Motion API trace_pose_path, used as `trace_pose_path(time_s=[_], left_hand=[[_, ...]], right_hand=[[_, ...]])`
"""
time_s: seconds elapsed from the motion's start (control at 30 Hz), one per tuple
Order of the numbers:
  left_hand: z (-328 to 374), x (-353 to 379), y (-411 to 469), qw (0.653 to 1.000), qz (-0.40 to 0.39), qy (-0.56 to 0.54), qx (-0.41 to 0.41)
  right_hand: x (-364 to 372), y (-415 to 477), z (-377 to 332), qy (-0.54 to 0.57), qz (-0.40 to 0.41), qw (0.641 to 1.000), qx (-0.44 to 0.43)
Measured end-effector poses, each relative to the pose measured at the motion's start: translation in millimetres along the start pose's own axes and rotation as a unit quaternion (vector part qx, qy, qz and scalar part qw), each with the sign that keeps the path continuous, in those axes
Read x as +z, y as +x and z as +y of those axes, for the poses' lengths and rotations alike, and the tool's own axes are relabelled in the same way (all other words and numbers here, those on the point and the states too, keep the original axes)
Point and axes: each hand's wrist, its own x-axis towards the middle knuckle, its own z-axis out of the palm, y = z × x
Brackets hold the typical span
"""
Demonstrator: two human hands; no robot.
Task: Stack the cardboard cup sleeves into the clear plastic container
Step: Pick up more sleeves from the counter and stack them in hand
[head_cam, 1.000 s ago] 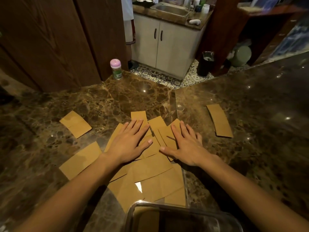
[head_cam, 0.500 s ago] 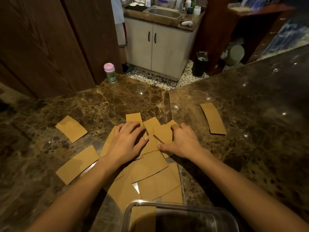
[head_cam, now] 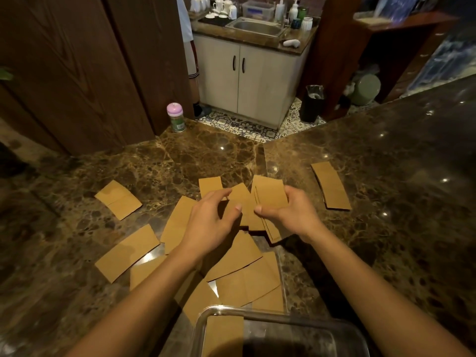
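Several flat brown cardboard cup sleeves lie scattered on the dark marble counter (head_cam: 386, 155). My right hand (head_cam: 296, 215) grips a small bunch of sleeves (head_cam: 270, 194), lifted and tilted on edge. My left hand (head_cam: 211, 220) curls around a sleeve (head_cam: 240, 199) beside that bunch, thumb touching it. More sleeves overlap in a loose pile (head_cam: 244, 276) below my hands. The clear plastic container (head_cam: 283, 315) sits at the bottom edge with one sleeve (head_cam: 222, 336) lying in it. Single sleeves lie at the left (head_cam: 118, 199), lower left (head_cam: 127, 252) and right (head_cam: 331, 185).
A small jar with a pink lid (head_cam: 176, 117) stands at the counter's far edge by a dark wooden door. Beyond the counter are a white cabinet with a sink (head_cam: 257, 27), a black bin (head_cam: 313, 103) and a person's leg (head_cam: 195, 81).
Both hands lay flat on the pile a second ago. They have since drawn sleeves together, and my right hand has raised a bunch off the counter.
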Motion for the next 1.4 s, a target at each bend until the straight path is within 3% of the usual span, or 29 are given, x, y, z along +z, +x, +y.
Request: trace_pose_path(time_s=[0.07, 0.13, 0.27, 0.33, 0.53, 0.67, 1.17, 1.4], left_hand=[[9, -1, -2, 0.999, -0.004, -0.031, -0.021], [21, -2, -3, 0.988, -0.046, -0.135, -0.057], [41, -4, -9, 0.898, -0.123, -0.395, -0.149], [43, -6, -11, 0.877, -0.119, -0.434, -0.169], [40, -15, -13, 0.863, -0.089, -0.468, -0.169], [39, -19, -17, 0.824, -0.107, -0.528, -0.176], [37, -16, -20, 0.894, 0.019, -0.428, -0.128], [50, -23, -18, 0.873, -0.023, -0.447, -0.193]], right_hand=[[-5, -5, -2, 0.089, -0.02, 0.996, -0.012], [-8, -11, -7, 0.148, -0.043, 0.988, -0.004], [-8, -23, -18, 0.202, -0.064, 0.977, 0.007], [-8, -29, -23, 0.215, -0.05, 0.975, 0.008], [-12, -36, -25, 0.289, 0.001, 0.957, -0.007], [-8, -41, -25, 0.316, 0.0, 0.949, -0.013], [-6, -52, -36, 0.315, -0.038, 0.948, -0.022], [-6, -51, -33, 0.321, -0.005, 0.947, -0.001]])
